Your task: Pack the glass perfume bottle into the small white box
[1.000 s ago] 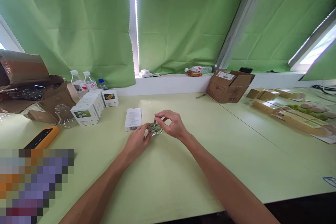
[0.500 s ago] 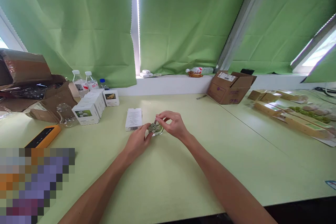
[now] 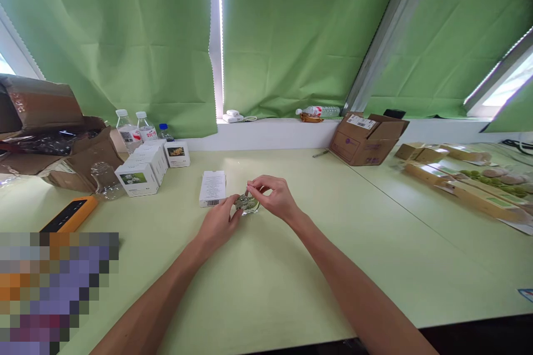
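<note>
A small clear glass bottle (image 3: 249, 204) stands on the table before me, partly covered by my fingers. My left hand (image 3: 217, 223) is closed around its left side, thumb in front. Over the bottle's top, my right hand (image 3: 272, 196) pinches a small slim piece (image 3: 246, 192), too small to name. Just left of the bottle and behind my left hand lies a white carton (image 3: 212, 187) with printed text and a barcode.
White picture boxes (image 3: 144, 180) stand in a row at left, near an empty plastic bottle (image 3: 105, 182) and an orange-edged power strip (image 3: 70, 215). Open cardboard boxes (image 3: 360, 141) sit at both sides. Long packages (image 3: 470, 191) lie at far right.
Both hands keep almost the same pose at the glass bottle. The view has shifted very slightly; nothing else visibly moved.
</note>
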